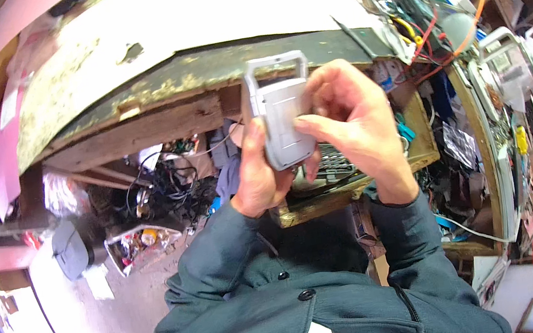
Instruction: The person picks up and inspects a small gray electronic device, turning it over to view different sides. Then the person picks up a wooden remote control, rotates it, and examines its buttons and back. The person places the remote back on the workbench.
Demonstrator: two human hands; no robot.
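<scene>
A light grey plastic device (286, 122) with a loop handle at its top is held up before me, at the workbench's front edge. A rectangular panel is outlined on the side facing me. My left hand (259, 174) is closed round its lower left side, the thumb along the edge. My right hand (352, 119) is at its right side with fingers curled, slightly blurred. The right thumb tip presses on the panel's right edge. What lies under the right fingers is partly hidden. Just below the hands is an open wooden drawer (327, 203) with metal tools (332, 165).
A workbench (196, 66) with a pale sheet (202, 11) on top stretches ahead. Wires and tools crowd its right end, among them an orange cable (481, 0). Under the bench, at left, are tangled black cables (175, 180) and a box of small parts (144, 243).
</scene>
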